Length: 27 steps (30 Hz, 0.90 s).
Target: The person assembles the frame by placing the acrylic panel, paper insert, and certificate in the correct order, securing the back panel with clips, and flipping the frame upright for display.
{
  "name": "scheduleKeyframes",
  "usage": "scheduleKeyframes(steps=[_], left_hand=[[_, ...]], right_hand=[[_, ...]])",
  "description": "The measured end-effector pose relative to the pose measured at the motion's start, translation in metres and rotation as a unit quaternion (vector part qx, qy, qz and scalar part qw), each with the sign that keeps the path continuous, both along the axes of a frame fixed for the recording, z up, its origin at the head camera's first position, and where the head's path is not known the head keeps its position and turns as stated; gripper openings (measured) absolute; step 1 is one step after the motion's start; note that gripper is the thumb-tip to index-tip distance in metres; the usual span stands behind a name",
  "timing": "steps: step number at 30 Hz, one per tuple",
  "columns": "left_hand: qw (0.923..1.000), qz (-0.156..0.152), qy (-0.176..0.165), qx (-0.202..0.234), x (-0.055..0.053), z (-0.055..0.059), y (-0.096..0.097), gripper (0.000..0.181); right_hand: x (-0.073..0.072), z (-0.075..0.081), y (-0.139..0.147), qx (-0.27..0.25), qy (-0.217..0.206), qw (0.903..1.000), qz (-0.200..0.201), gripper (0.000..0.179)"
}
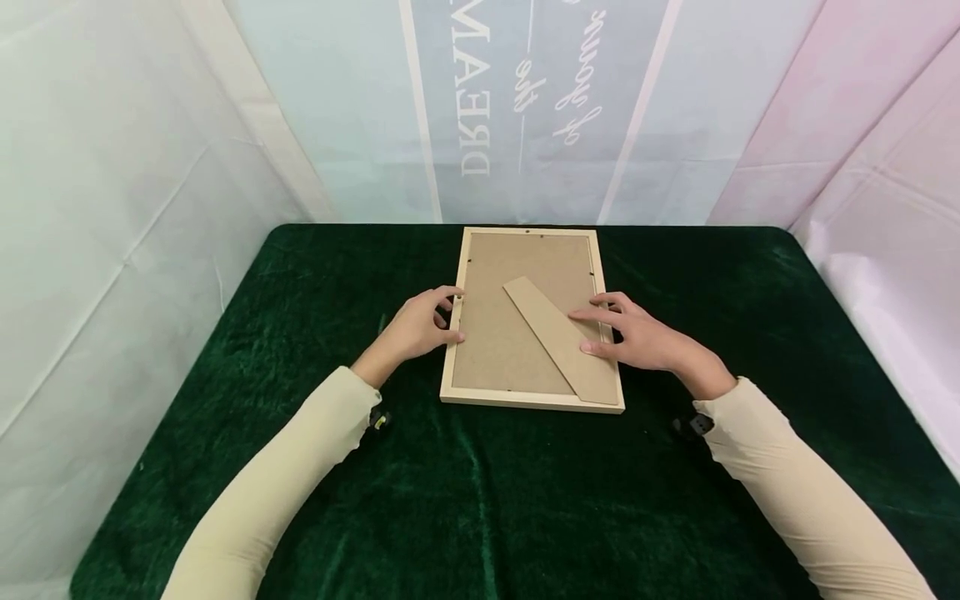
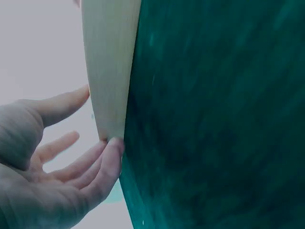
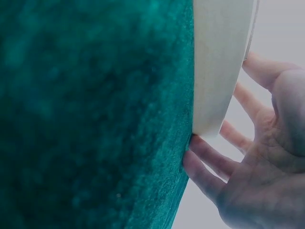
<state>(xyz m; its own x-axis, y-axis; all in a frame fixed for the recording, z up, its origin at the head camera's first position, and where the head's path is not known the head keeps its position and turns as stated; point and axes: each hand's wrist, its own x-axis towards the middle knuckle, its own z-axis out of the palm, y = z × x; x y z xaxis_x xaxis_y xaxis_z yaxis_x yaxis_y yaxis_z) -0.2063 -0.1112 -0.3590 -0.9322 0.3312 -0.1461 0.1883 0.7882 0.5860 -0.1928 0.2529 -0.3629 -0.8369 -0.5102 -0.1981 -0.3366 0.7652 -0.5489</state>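
A light wooden picture frame (image 1: 525,400) lies back side up on a dark green velvet cloth, its brown backing board (image 1: 495,333) showing. A flat stand leg (image 1: 551,329) slants across the backing toward the lower right corner. At the frame's left edge, my left hand (image 1: 416,325) rests thumb and fingertips on the rim; in the left wrist view other fingers touch the outer side (image 2: 112,71). My right hand (image 1: 645,337) lies over the right edge, thumb and a finger touching the stand leg. The right wrist view has its lower fingers against the frame's side (image 3: 219,71). The picture side is hidden.
The green velvet cloth (image 1: 420,500) covers the table and has a crease near the front. Behind it hangs a pale printed curtain (image 1: 360,108) with mirrored lettering. White fabric (image 1: 112,208) stands at the left, and more hangs at the right.
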Motion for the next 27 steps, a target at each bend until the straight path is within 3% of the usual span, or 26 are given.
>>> scheduleKeyframes(steps=[5, 10, 15, 27], left_hand=[[0.9986, 0.045, 0.021, 0.019, 0.021, -0.004, 0.002, 0.065], [0.9940, 0.093, 0.006, 0.058, 0.033, -0.007, 0.005, 0.054], [0.9898, 0.123, -0.017, 0.070, 0.034, -0.008, 0.007, 0.046], [0.9881, 0.130, -0.025, 0.078, 0.034, -0.010, 0.007, 0.040]], right_hand=[[0.001, 0.000, -0.001, -0.002, -0.005, 1.0000, -0.001, 0.059], [0.001, -0.001, -0.001, -0.004, -0.006, 1.0000, -0.001, 0.059], [0.002, 0.000, -0.001, -0.005, -0.006, 1.0000, -0.002, 0.059], [0.001, -0.001, 0.001, -0.007, -0.011, 0.9999, 0.002, 0.059]])
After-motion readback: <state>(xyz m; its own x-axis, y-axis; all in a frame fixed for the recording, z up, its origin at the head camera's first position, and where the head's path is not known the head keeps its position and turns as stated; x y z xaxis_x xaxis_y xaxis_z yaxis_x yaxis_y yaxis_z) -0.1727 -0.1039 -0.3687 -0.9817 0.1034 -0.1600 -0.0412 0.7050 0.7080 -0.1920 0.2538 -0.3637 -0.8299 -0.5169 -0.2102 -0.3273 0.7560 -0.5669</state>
